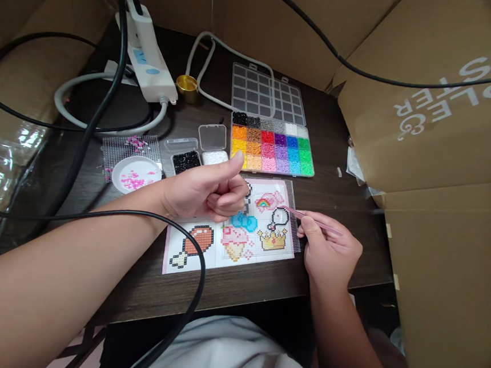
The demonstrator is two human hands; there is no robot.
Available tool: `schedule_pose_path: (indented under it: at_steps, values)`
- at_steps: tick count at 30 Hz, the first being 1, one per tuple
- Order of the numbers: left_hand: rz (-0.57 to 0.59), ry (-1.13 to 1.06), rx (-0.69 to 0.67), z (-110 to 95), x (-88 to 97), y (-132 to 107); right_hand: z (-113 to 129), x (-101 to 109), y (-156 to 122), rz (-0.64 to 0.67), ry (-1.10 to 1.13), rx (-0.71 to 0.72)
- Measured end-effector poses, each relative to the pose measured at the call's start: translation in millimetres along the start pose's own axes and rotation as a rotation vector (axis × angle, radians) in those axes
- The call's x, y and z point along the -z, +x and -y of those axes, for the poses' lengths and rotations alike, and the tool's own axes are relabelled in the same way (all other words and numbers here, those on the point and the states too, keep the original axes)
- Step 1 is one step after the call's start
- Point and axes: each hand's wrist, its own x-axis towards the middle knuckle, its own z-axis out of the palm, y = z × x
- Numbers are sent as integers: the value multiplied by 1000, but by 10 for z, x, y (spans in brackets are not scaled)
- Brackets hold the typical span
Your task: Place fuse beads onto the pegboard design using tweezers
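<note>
Pink tweezers (323, 222) are pinched in my right hand (332, 251), their tips at the right side of a clear pegboard (294, 225). The board lies over a printed pattern sheet (216, 260). Bead pictures there include a yellow crown (273, 241), an ice cream (234, 241), a blue bow (244, 222) and a pink candy shape with a rainbow (268, 201). Closed with the thumb raised, my left hand (210, 191) hovers above the sheet's upper left and hides part of it. No object shows in its curled fingers. A brown drumstick picture (200, 242) is on the left.
Behind the sheet stands an open bead box (269, 152) with many colours. Small boxes hold black beads (186, 160) and white beads (215, 157). A white dish (117, 174) holds pink beads. A power strip (152, 73), cables and cardboard walls (451, 242) surround the table. A black cable (200, 283) crosses my left forearm.
</note>
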Motion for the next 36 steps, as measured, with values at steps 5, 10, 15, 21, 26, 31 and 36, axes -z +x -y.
schedule_pose_path:
  at_steps: [5,10,15,21,26,31,36]
  values:
    - [6,-8,1,2,7,1,8,2,-5,1,-14,-7]
    - [4,-2,-3,-4,3,7,18,4,-4,3,21,-18]
    - [-4,12,-12,-6,-6,8,33,1,3,7,8,-22]
    - [-3,15,-18,-2,-1,5,18,4,2,13,8,-6]
    - [3,14,-19,-8,-1,9,12,-1,-2,14,23,-14]
    - [7,16,-9,-13,-3,10,32,-7,1,-1,40,-28]
    - [2,-1,-1,-7,3,7,2,0,3,1,57,-4]
